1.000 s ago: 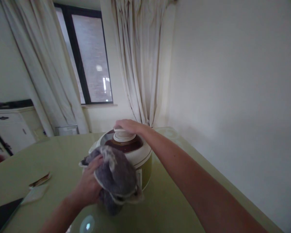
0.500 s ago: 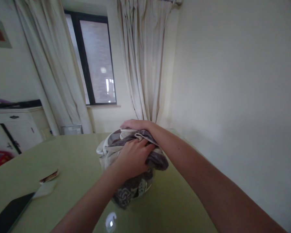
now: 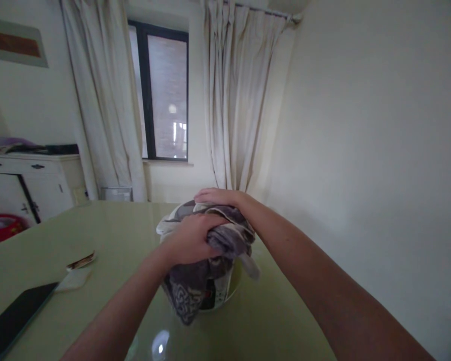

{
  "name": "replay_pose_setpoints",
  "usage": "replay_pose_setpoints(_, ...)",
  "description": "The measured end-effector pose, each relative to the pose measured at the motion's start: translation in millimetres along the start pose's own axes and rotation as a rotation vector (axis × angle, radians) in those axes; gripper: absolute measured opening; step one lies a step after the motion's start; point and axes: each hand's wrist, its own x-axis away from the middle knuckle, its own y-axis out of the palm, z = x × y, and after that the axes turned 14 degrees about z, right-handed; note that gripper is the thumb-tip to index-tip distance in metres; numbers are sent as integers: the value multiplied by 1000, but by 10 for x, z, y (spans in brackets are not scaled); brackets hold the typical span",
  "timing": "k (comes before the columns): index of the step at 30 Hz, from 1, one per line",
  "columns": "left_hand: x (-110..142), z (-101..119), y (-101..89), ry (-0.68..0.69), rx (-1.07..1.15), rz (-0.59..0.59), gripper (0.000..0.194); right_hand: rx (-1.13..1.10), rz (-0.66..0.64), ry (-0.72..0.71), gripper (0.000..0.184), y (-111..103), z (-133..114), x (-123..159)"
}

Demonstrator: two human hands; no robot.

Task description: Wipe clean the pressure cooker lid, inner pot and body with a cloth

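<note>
A grey and white patterned towel (image 3: 188,293) lies bunched over a round, white-bodied appliance (image 3: 222,288), perhaps a rice cooker, on the table. A dark panel shows low on its front, and most of the rest is covered. My left hand (image 3: 193,238) grips a gathered fold of the towel at the near side, its fingertips partly hidden in the cloth. Behind it, my right hand (image 3: 218,196) lies flat over the top, fingers stretched out across the towel and the appliance's upper part. One towel corner hangs down in front, and a pale end droops at the right.
The glossy green table (image 3: 116,235) carries a black phone (image 3: 20,316) and a small folded paper item (image 3: 80,261) at the left. A white cabinet (image 3: 48,183) and a red basin (image 3: 3,229) stand beyond. A wall (image 3: 368,125) borders the right side.
The view has turned slightly left. My left hand has shifted over the towel, whose folds have rearranged, with a pale end now hanging at the right. My right hand stays on top.
</note>
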Motion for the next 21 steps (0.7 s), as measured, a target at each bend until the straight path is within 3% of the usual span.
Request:
replay_pose_setpoints(2, 121, -314, -130, -159, 189, 55, 29, -103, 12, 25, 25, 5, 1, 13)
replay_pose_setpoints(5, 260, -807, -177, -414, 264, 296, 36, -203, 66, 77, 39, 36, -2, 21)
replay_pose_setpoints(7, 317, -1074, -133, -589, 295, 441, 40, -162, 84, 93, 39, 59, -13, 23)
replay_pose_setpoints(10, 359, -1315, -42, -768, 395, 493, 45, 1, 97, 83, 32, 81, -41, 55)
replay_pose_setpoints(16, 512, -1390, -8, -913, 377, 528, 54, 192, 190, 51, 39, 124, -105, 198)
replay_pose_setpoints(21, 967, -1207, 139, -877, 91, 458, 78, 227, 245, 40, 38, 156, -125, 237)
